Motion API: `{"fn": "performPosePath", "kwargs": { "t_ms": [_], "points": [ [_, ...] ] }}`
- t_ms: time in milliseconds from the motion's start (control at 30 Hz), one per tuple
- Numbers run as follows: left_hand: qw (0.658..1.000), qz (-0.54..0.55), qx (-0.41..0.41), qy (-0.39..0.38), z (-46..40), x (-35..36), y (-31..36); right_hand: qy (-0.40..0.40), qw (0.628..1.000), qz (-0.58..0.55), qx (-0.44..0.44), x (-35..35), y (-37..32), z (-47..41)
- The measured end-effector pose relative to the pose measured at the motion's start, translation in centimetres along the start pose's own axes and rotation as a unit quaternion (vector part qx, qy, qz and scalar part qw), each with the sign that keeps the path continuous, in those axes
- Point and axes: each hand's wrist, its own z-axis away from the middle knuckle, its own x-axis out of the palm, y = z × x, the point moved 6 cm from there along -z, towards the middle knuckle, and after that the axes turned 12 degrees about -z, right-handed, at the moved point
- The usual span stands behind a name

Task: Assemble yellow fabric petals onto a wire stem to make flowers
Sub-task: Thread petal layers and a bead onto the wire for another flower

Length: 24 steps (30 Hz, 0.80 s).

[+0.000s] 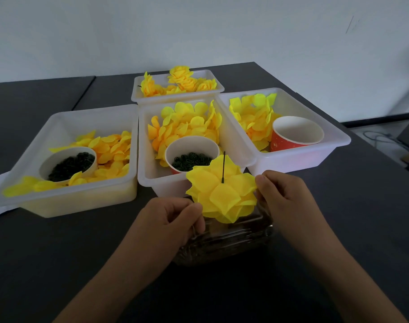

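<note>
A stack of yellow fabric petals [223, 194] sits threaded on a thin dark wire stem [223, 166], whose tip sticks up through the middle. My left hand [173, 220] pinches the petals' lower left edge. My right hand [285, 197] pinches their right edge with thumb and forefinger. The flower hovers over a clear plastic box [233, 243] at the table's front. Whatever lies below the petals is hidden.
Four white trays stand behind: left tray [66, 201] with petals and a cup of dark green rings [70, 165], middle tray [147, 178] with petals and a ring cup [190, 159], right tray [315, 157] with petals and an empty red cup [296, 134], far tray [175, 99] with finished flowers [182, 83].
</note>
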Motion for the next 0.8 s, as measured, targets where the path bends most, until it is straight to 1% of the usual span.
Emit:
{"fn": "performPosePath", "kwargs": {
  "t_ms": [167,267,300,333,400,467,500,533,600,667,800],
  "points": [
    [1.0,-0.009,0.011,0.002,0.1,0.0,0.1,-0.014,1.0,0.015,0.001,0.2,0.1,0.0],
    [0.999,-0.035,0.014,0.012,0.2,-0.2,0.1,-0.017,1.0,0.005,0.013,0.2,0.1,0.2],
    [0.998,-0.048,0.015,0.033,0.2,-0.5,0.2,-0.013,1.0,-0.001,0.011,0.2,0.0,0.3],
    [0.996,-0.057,0.017,0.073,0.3,-1.2,0.4,-0.006,1.0,-0.008,0.006,0.0,-0.2,0.4],
    [0.981,-0.078,0.036,0.176,0.5,-2.9,1.1,0.008,1.0,-0.012,-0.005,-0.5,-0.5,0.4],
    [0.956,-0.121,0.095,0.25,0.6,-4.3,2.5,0.02,1.0,0.003,-0.008,-1.1,-0.7,0.4],
    [0.944,-0.155,0.135,0.257,0.5,-4.6,3.5,0.025,1.0,0.011,-0.005,-1.6,-0.7,0.3],
    [0.931,-0.202,0.176,0.249,0.3,-4.5,4.4,0.031,0.999,0.015,0.001,-2.1,-0.7,0.2],
    [0.897,-0.308,0.246,0.201,-0.2,-3.1,5.4,0.05,0.998,0.019,0.015,-3.6,-0.6,-0.4],
    [0.876,-0.383,0.255,0.147,-0.8,-1.4,5.1,0.086,0.995,0.053,0.008,-5.9,-0.9,-2.0],
    [0.842,-0.454,0.271,0.104,-1.1,0.9,4.2,0.176,0.975,0.125,-0.051,-10.1,-2.0,-8.5]
  ]
}}
